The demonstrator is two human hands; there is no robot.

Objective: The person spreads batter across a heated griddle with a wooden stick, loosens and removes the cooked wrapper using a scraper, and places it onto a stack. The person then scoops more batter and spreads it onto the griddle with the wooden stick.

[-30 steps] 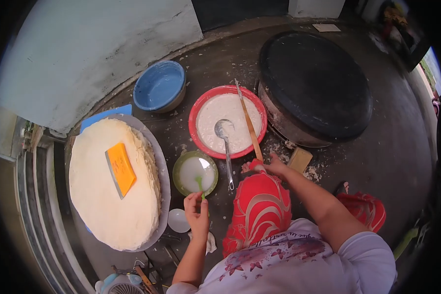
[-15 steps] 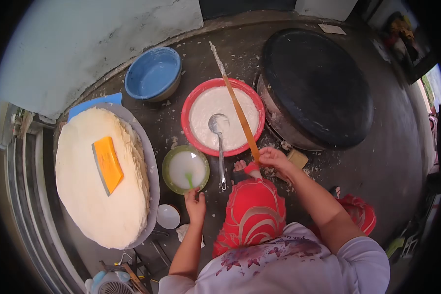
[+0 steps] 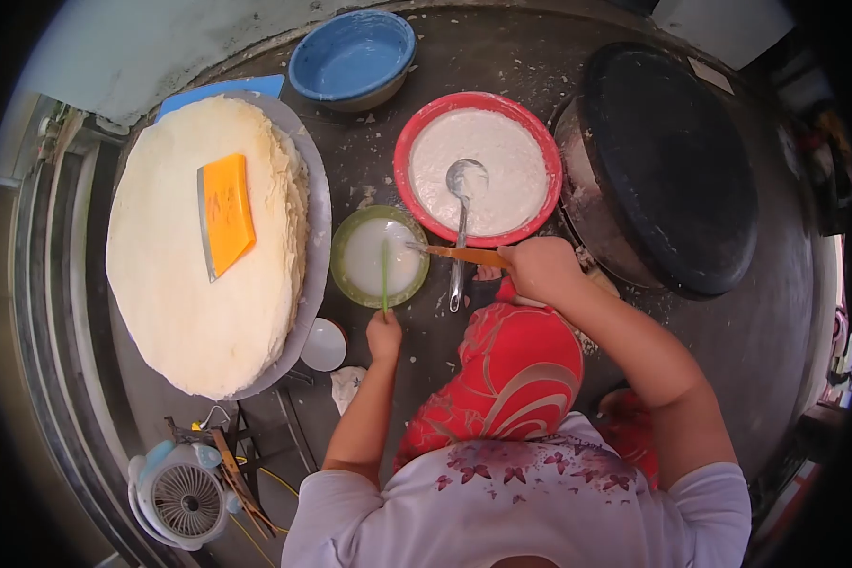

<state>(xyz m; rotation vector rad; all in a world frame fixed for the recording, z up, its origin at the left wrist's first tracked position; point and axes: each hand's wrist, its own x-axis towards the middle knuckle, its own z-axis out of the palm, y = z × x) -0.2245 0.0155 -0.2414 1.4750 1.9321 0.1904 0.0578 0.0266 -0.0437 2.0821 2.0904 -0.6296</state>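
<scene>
My left hand [image 3: 383, 336] is closed on a thin green stick-like utensil [image 3: 385, 284], whose far end reaches into white liquid. That liquid fills a green bowl [image 3: 339, 270] on the floor. A long flat wooden stick [image 3: 478, 257] is in my closed right hand [image 3: 542, 272]. Its whitish tip hangs at the bowl's right rim. Behind the stick, a metal ladle [image 3: 467, 180] rests in a red basin [image 3: 406, 194] of thick white batter, its handle extending over the front rim. At the right stands a large round griddle [image 3: 672, 170] with a black top.
At left, a tall stack of thin pale sheets [image 3: 166, 275] lies on a grey round board [image 3: 318, 204], with an orange scraper [image 3: 227, 218] on top. A blue basin [image 3: 350, 62] stands behind. Nearer are a small white bowl [image 3: 325, 346], a cloth [image 3: 346, 386] and a fan [image 3: 185, 502].
My right hand has swung the wooden stick's tip down and left, from above the red basin to the green bowl. My left hand has taken hold of the green utensil. The view has shifted.
</scene>
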